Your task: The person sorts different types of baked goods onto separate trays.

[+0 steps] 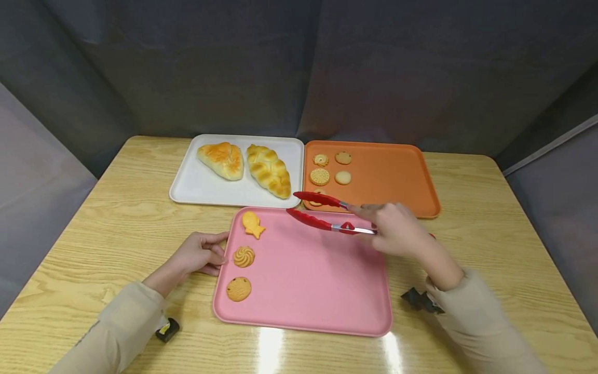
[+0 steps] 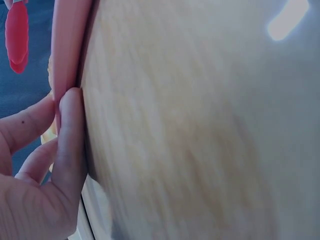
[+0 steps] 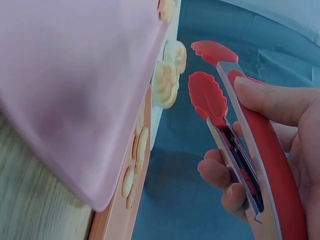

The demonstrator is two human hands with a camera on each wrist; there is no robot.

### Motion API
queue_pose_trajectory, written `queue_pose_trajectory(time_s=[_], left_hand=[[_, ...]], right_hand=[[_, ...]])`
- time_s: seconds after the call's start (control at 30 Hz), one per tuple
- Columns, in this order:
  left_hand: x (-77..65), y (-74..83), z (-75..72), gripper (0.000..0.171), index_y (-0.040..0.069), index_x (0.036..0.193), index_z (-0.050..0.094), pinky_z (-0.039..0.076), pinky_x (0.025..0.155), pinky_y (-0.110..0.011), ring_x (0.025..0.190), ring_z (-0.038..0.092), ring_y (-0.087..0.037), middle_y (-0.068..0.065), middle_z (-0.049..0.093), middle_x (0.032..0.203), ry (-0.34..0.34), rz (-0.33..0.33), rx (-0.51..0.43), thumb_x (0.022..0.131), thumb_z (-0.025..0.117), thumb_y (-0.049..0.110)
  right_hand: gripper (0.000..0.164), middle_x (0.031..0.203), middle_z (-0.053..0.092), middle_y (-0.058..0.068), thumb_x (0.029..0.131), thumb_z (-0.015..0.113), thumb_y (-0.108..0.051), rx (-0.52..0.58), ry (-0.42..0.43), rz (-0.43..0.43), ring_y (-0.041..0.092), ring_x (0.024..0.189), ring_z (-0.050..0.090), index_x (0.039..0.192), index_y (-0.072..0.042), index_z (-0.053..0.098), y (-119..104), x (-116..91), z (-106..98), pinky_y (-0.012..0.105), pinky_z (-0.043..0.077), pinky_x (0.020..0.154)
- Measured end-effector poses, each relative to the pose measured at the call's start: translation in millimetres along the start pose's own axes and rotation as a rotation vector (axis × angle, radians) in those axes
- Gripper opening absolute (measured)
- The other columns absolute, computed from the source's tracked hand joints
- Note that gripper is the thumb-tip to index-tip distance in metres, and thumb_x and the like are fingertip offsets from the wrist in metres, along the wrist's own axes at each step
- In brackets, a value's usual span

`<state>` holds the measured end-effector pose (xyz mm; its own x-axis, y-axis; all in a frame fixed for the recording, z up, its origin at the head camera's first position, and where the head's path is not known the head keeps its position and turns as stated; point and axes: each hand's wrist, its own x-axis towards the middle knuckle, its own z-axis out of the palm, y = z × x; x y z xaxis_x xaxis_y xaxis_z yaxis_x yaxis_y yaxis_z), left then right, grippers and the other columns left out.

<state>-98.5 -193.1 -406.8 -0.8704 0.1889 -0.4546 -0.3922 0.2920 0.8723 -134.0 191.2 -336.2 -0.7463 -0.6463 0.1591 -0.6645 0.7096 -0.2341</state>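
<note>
My left hand (image 1: pixel 201 254) pinches the left rim of a pink tray (image 1: pixel 317 280); the left wrist view has the rim between thumb and fingers. Along that tray's left side lie a fish-shaped cookie (image 1: pixel 253 224), a swirled cookie (image 1: pixel 244 256) and a round cookie (image 1: pixel 239 289) with dark bits. Over the tray's upper right, my right hand (image 1: pixel 397 228) holds red-and-metal tongs (image 3: pixel 267 155), their tips apart with nothing between them. Those tips point left and overlap the near-left corner of an orange tray (image 1: pixel 388 176), partly hiding one of its cookies.
A white tray (image 1: pixel 205 195) at the back left carries a triangular bread (image 1: pixel 223 161) and a braided bread (image 1: pixel 269 171). Several cookies sit at the orange tray's left end, among them a round pale cookie (image 1: pixel 343 177). A dark curtain (image 1: pixel 224 67) hangs behind the wooden table (image 1: pixel 126 208).
</note>
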Motion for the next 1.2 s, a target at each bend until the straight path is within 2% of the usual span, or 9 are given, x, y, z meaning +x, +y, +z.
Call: queue_pose_trajectory(time_s=[0.1,0.23,0.33,0.4,0.5,0.77,0.93,1.13,1.2], left_hand=[[-0.4,-0.2,0.3,0.065,-0.003,0.136,0.035,0.058,0.057,-0.035,0.056,0.060,-0.015,-0.017,0.060,0.078,0.004,-0.003,0.002,0.077,0.060,-0.011],[-0.8,-0.2,0.1,0.065,-0.003,0.136,0.035,0.058,0.057,-0.036,0.057,0.060,-0.016,-0.021,0.059,0.081,0.001,0.000,0.001,0.077,0.060,-0.011],[-0.3,-0.7,-0.5,0.065,-0.004,0.136,0.034,0.058,0.058,-0.036,0.057,0.060,-0.015,-0.022,0.059,0.081,-0.005,0.005,0.000,0.077,0.059,-0.011],[-0.2,-0.9,-0.6,0.065,-0.004,0.136,0.034,0.058,0.058,-0.035,0.057,0.060,-0.015,-0.020,0.059,0.081,-0.002,0.002,-0.005,0.076,0.059,-0.011],[-0.2,-1.4,-0.6,0.065,-0.004,0.136,0.035,0.058,0.057,-0.035,0.056,0.060,-0.015,-0.018,0.060,0.079,0.002,-0.003,-0.008,0.076,0.059,-0.012],[0.1,-1.9,-0.8,0.065,-0.003,0.136,0.035,0.058,0.057,-0.035,0.056,0.060,-0.015,-0.016,0.060,0.077,0.004,-0.004,-0.003,0.076,0.059,-0.012],[0.3,-2.1,-0.6,0.065,-0.003,0.136,0.036,0.058,0.058,-0.035,0.056,0.060,-0.016,-0.016,0.060,0.078,0.003,-0.005,-0.008,0.076,0.060,-0.011],[0.0,-1.7,-0.6,0.065,-0.003,0.136,0.036,0.058,0.057,-0.035,0.056,0.060,-0.015,-0.018,0.060,0.079,-0.003,-0.002,-0.012,0.076,0.060,-0.011],[0.2,-1.9,-0.5,0.064,-0.003,0.136,0.036,0.058,0.057,-0.036,0.056,0.060,-0.015,-0.020,0.060,0.080,0.000,-0.006,-0.013,0.076,0.060,-0.011]], right_hand=[[0.051,0.099,0.065,0.021,0.068,0.067,-0.003,0.006,-0.001,0.003,0.021,0.056,0.060,0.118,-0.007,0.063,-3,2,2,0.022,0.032,0.038],[0.050,0.097,0.066,0.020,0.067,0.066,-0.002,0.015,0.003,-0.018,0.026,0.066,0.064,0.117,-0.007,0.063,-7,6,5,0.025,0.039,0.041],[0.049,0.097,0.066,0.017,0.069,0.066,-0.003,0.022,-0.012,-0.035,0.018,0.055,0.059,0.118,-0.006,0.063,-11,10,7,0.024,0.037,0.041],[0.049,0.097,0.066,0.015,0.069,0.065,-0.004,0.025,-0.029,-0.041,0.011,0.044,0.046,0.118,-0.006,0.062,-14,12,9,0.021,0.032,0.039],[0.047,0.094,0.067,0.012,0.071,0.069,-0.010,0.028,-0.051,-0.048,0.007,0.040,0.033,0.118,-0.005,0.063,-19,17,13,0.019,0.030,0.037],[0.049,0.099,0.067,0.007,0.073,0.073,-0.023,0.029,-0.105,-0.052,0.010,0.060,0.056,0.118,-0.008,0.062,-31,32,24,0.021,0.042,0.047],[0.052,0.086,0.068,0.004,0.073,0.072,-0.027,0.003,-0.133,-0.062,0.010,0.054,0.049,0.120,-0.008,0.061,-39,41,30,0.023,0.040,0.046],[0.053,0.092,0.067,0.005,0.073,0.071,-0.029,-0.025,-0.167,-0.042,0.010,0.051,0.044,0.120,-0.007,0.061,-47,49,35,0.023,0.038,0.044],[0.056,0.081,0.065,0.002,0.073,0.071,-0.030,-0.019,-0.197,-0.022,0.010,0.048,0.039,0.123,-0.008,0.059,-49,51,36,0.022,0.034,0.042]])
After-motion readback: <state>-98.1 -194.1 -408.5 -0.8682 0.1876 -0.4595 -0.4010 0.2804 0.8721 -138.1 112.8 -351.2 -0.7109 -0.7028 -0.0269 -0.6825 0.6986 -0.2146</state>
